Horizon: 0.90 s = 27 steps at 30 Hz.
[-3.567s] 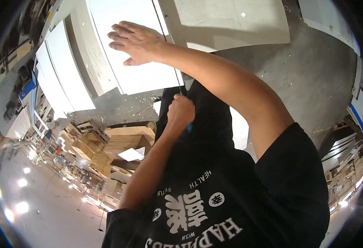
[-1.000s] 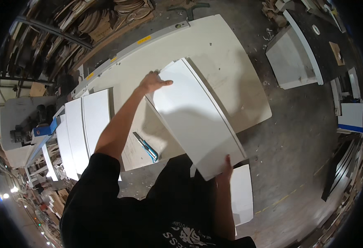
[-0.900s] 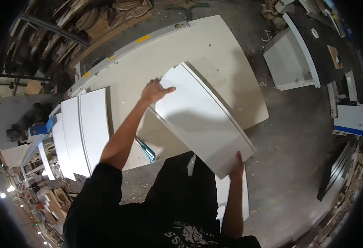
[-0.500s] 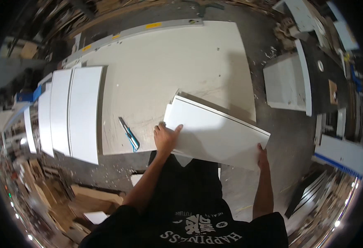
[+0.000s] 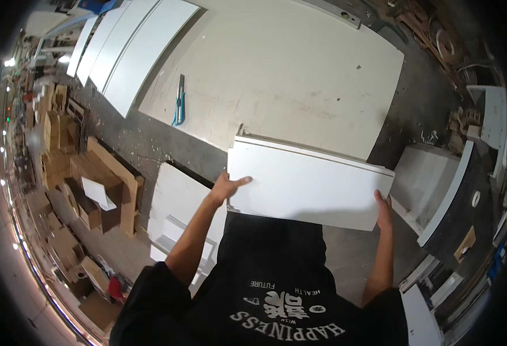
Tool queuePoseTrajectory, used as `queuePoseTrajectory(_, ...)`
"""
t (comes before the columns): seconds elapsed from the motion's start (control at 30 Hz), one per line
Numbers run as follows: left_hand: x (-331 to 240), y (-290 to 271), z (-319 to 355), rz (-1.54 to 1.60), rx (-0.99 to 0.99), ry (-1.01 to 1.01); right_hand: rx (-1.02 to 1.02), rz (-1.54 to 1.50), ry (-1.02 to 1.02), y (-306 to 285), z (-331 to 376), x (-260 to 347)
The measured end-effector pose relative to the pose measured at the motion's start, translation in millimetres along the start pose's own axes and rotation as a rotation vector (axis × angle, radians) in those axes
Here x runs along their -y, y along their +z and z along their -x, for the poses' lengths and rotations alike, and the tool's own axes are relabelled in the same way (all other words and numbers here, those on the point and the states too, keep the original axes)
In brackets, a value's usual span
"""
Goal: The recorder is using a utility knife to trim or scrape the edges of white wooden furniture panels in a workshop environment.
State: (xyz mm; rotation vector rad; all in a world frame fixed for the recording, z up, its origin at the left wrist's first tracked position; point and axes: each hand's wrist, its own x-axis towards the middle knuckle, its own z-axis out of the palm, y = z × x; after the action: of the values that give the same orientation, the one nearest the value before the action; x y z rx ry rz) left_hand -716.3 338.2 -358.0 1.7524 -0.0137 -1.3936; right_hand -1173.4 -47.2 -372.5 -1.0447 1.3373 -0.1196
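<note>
A stack of long white panels (image 5: pixel 308 184), the top one with a groove along its far edge, is held level in front of my body. My left hand (image 5: pixel 228 187) grips its left end, thumb over the top face and fingers mostly hidden. On the right end, my right hand (image 5: pixel 383 209) is closed with the thumb on the edge. The stack overlaps the near edge of a pale worktable (image 5: pixel 276 75). A blue utility knife (image 5: pixel 179 102) with its blade out lies on that table.
Several white boards (image 5: pixel 135 49) lie at the table's far left. Cardboard boxes (image 5: pixel 106 179) and a white board (image 5: pixel 178 202) are on the floor to my left. A grey-white cabinet box (image 5: pixel 423 176) stands at the right, and a metal level (image 5: pixel 343 12) lies at the table's far edge.
My body has turned left, so the table and boards have swung up and clockwise in view. Both hands keep their hold on the panels, which have moved away from the table's middle.
</note>
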Motion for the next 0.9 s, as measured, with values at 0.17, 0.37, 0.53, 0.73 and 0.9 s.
queuePoseTrajectory(0.17, 31.3, -3.9, 25.5, 0.085, -0.125, 0.204, 0.015, 0.059, -0.145, 8.8, -44.9, 36.2)
queuePoseTrajectory(0.37, 28.8, -29.0, 68.9, 0.195, -0.373, 0.386, 0.265, 0.162, -0.565, 49.7, -103.4, 140.9)
queuePoseTrajectory(0.53, 39.3, -44.9, 76.7, 0.104, -0.548, 0.483, 0.534, 0.624, -0.63, 103.9, -159.8, 223.3)
queuePoseTrajectory(0.73, 45.5, -30.9, 83.0, 0.211, -0.587, 0.433, 0.5, 0.491, -0.742, 136.0, -166.0, 217.5)
queuePoseTrajectory(0.9, 57.4, -1.2, 104.3, 0.042, -0.726, 0.451, 0.509, 0.414, -0.454, 81.7, -189.2, 200.7)
